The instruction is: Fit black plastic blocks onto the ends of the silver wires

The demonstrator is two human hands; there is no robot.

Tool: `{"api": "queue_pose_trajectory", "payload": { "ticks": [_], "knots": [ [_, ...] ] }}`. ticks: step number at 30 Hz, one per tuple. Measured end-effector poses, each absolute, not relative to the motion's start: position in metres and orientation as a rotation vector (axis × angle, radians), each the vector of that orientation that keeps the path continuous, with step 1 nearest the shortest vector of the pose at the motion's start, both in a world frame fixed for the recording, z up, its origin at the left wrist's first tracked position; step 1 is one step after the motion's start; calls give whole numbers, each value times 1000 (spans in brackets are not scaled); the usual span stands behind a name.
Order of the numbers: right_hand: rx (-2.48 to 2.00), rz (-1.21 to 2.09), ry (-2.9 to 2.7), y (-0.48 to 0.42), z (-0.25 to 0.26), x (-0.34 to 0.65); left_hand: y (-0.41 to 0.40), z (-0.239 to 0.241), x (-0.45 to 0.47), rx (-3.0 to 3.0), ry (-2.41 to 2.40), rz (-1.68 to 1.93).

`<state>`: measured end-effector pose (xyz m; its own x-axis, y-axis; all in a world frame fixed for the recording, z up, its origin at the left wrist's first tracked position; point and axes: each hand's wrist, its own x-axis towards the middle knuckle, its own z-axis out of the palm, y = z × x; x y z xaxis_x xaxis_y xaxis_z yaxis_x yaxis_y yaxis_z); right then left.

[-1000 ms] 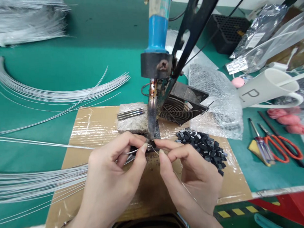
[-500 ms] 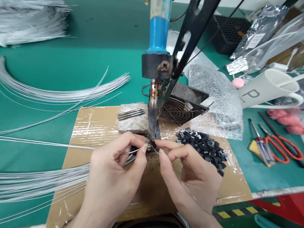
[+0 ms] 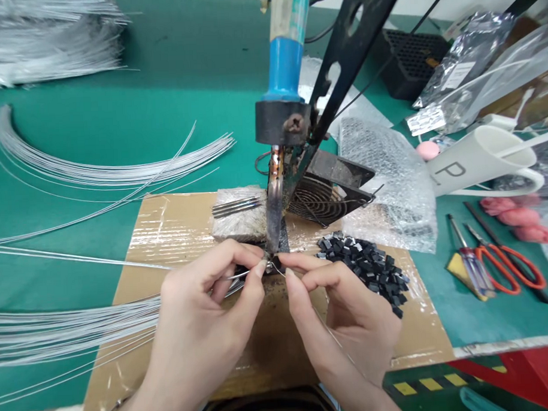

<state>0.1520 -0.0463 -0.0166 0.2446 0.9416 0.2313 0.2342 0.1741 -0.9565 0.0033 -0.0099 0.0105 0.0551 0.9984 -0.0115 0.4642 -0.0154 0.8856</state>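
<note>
My left hand [image 3: 201, 328] pinches a thin silver wire [image 3: 240, 274] between thumb and forefinger. My right hand [image 3: 345, 317] pinches a fine strand of solder wire [image 3: 323, 326], with its fingertips meeting the left hand's. Both sets of fingertips sit just under the tip of a mounted soldering iron [image 3: 274, 223] with a blue handle [image 3: 283, 61]. A small dark part lies between the fingertips, mostly hidden. A pile of small black parts [image 3: 366, 265] lies to the right of my right hand.
A taped cardboard sheet [image 3: 167, 233] covers the green table. Bundles of silver wires [image 3: 71, 326] lie at left and far left. A small fan [image 3: 331, 191], bubble wrap [image 3: 390, 177], a white mug [image 3: 479, 159], orange scissors [image 3: 505, 263] and a screwdriver [image 3: 471, 261] stand at right.
Nothing has visibly moved; both hands hold the same pinch under the iron tip, with only a slight shift of the view.
</note>
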Motion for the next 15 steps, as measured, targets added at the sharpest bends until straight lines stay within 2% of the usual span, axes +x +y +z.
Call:
{"api": "queue_pose_trajectory", "payload": {
  "ticks": [15],
  "knots": [
    [-1310, 750, -1240, -45, -18, 153, -9, 8, 4, 1575, 1481, 913]
  ]
}}
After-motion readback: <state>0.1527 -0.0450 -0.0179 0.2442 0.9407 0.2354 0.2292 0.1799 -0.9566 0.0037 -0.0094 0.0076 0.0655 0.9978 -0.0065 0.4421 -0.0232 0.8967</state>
